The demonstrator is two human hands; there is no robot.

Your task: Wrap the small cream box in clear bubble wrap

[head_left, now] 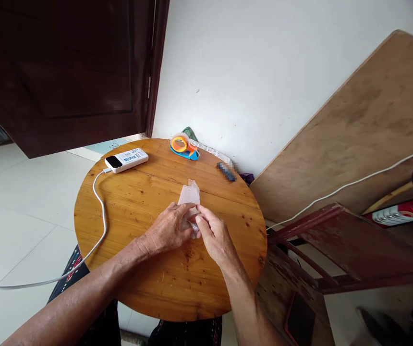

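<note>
A small piece of whitish, see-through plastic wrap (189, 193) lies at the middle of the round wooden table, its far end sticking out beyond my fingers. My left hand (170, 226) comes from the left and rests over the wrap, with fingers and thumb closed around its near part. From the right, my right hand (213, 233) pinches the wrap's near right edge between thumb and fingers. The fingertips of both hands nearly meet there. Whether anything is inside the wrap is hidden by my fingers.
On the round table (120, 230) are a white power bank (129, 159) with a white cable (104, 216), an orange and blue tape dispenser (184, 146), and a dark blurred object (225, 171). A wooden chair (365, 240) stands at right, a board (354, 129) leans behind.
</note>
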